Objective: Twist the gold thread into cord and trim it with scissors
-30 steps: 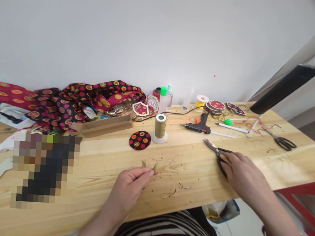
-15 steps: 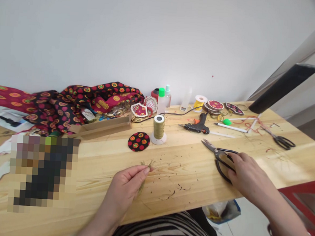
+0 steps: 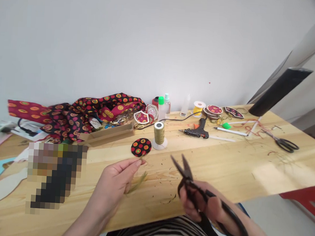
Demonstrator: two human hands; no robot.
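Between the thumb and fingers of my left hand [image 3: 120, 178] is a small bundle of olive-gold thread [image 3: 140, 182], its loose ends sticking out above and hanging below. My right hand [image 3: 200, 202] grips black-handled scissors [image 3: 187, 173] above the table, their blades apart and pointing up and left. A gap lies between the blades and the thread. Just beyond my left hand rests a round patterned fabric piece [image 3: 141, 147], black with red and orange motifs. Beside it stands a spool of olive-gold thread [image 3: 159, 134].
A glue gun [image 3: 196, 129] lies behind the scissors. Another pair of scissors [image 3: 286, 144] is at the right, near a white pen [image 3: 233, 131]. Patterned cloth [image 3: 74, 116] is heaped at the back left, by an open cardboard box [image 3: 108, 134]. Dark snippets dot the wooden table [image 3: 99, 232].
My right hand has lifted the scissors off the table and brought them left, blades now spread. My left hand has shifted slightly left, still pinching the thread. The view has moved a little.
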